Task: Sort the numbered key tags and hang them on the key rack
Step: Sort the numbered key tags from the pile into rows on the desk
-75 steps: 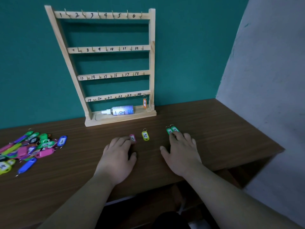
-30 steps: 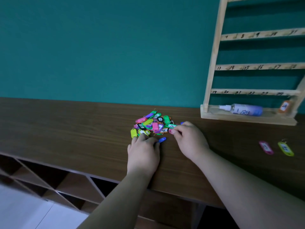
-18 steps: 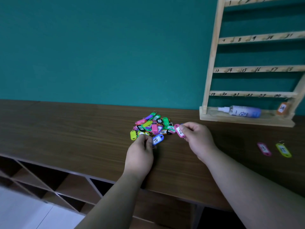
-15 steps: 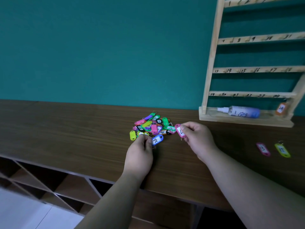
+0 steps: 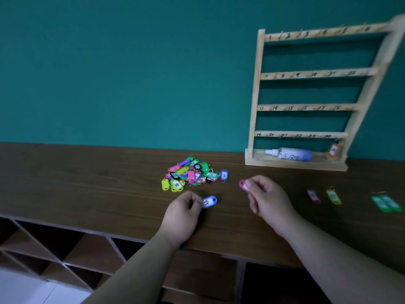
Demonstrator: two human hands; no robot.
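At a brown worktop (image 5: 87, 183), the left hand (image 5: 184, 213) pinches a blue tag (image 5: 210, 201) marked 23 by one end. The right hand (image 5: 267, 198) pinches a pink tag (image 5: 242, 185), its number hidden. A pile (image 5: 192, 174) of tags lies just beyond both hands, with the rack (image 5: 258, 84) to its right. The tags look light, stiff and smooth. They are probably best pinched by the flat body, leaving the ring free for a hook.

Looks like an office or front-desk room: teal wall (image 5: 109, 73) beyond the fingers (image 5: 255, 185), wood-grain surface (image 5: 87, 183) under them, open cubby shelves (image 5: 65, 249) below, numbered key rack (image 5: 255, 95) standing up-right of them.
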